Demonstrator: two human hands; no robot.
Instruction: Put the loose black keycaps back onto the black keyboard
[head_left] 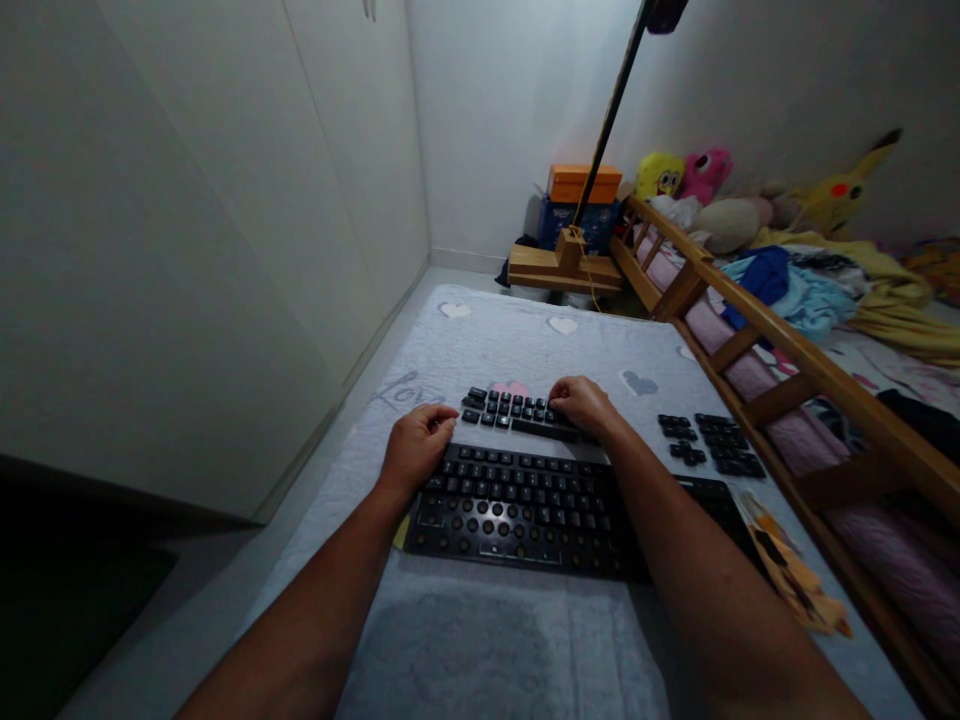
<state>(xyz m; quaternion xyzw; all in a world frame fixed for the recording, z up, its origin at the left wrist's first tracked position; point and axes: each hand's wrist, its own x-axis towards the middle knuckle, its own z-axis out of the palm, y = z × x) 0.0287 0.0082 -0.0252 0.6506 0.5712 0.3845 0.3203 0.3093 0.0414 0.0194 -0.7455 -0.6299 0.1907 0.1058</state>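
A black keyboard (517,510) lies on the bed cover; keycaps fill its upper rows, while round bare key sockets show in the lower left part. Just beyond it, loose black keycaps (504,408) are laid out in rows, with a long space bar cap (544,430) at the front. My left hand (418,440) is closed beside the left end of these rows, near the keyboard's upper left corner; whatever is between its fingertips is too small to make out. At the right end of the rows, my right hand (581,403) pinches a keycap, mostly hidden by the fingers.
More loose keycaps (724,440) lie in groups at the right. An orange cloth-like item (799,575) rests beside the keyboard. A wooden bed rail (810,385) borders the right side, a white cabinet (225,220) the left. Behind stands a wooden-based pole (611,110).
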